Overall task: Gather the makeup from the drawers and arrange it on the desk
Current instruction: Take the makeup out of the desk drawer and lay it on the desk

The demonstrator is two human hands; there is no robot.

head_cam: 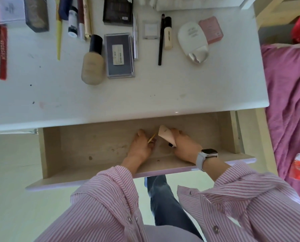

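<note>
Reaching into the open drawer (51, 154) with both hands, I had my right hand (184, 145) curled round a soft beige tube (165, 137), its crimped flat end pointing toward the back wall of the drawer and its dark cap tucked down by my palm. My left hand (140, 145) pinched a thin yellow stick (152, 137), a pencil or fine brush as far as I could tell, near the middle of the drawer floor; most of it was hidden under my fingers. I judged the tube light and squashy, so it wanted a hold around its fuller body near the cap, not at the flat crimp where it would fold and slip. The stick looked stiff and light but slender enough to roll away, so a pinch along its shaft seemed right. Apart from these two, the drawer floor showed only a few specks and stains. On the desk (145, 95) above, toward its far edge, lay what was already arranged: a foundation bottle (93, 62), a grey compact (119, 55) touching its right side, a white case (192, 42) near the right edge, and a red tube (2, 51) by the left edge. The near strip of the desk seemed to me the likely spot for these last pieces.
</note>
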